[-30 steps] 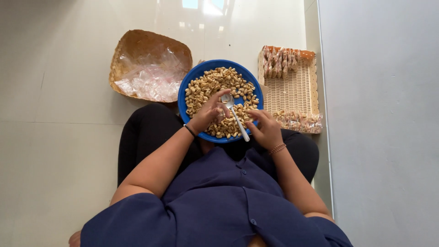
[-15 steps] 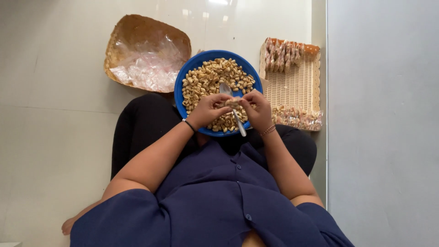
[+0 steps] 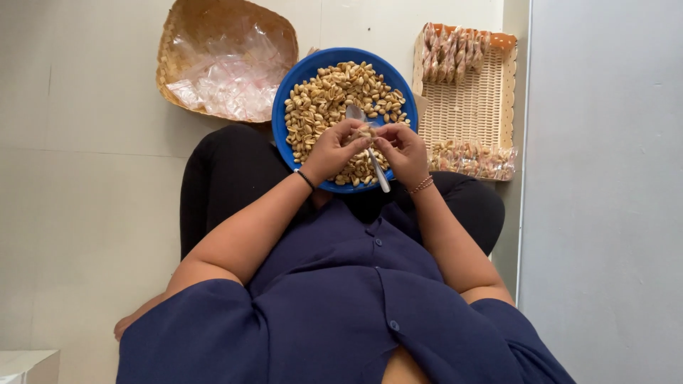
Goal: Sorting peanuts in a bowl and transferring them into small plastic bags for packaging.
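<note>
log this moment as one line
left hand and right hand: pinch small packet | spoon in blue bowl of peanuts | woven tray right

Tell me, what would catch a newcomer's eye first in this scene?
First the round blue bowl heaped with peanuts, resting on the person's lap at the centre. Over it the left hand and right hand meet, pinching a small packet, with a white spoon beside them. A woven basket of clear plastic bags lies to the left, and a flat tray of filled packets to the right.
</note>
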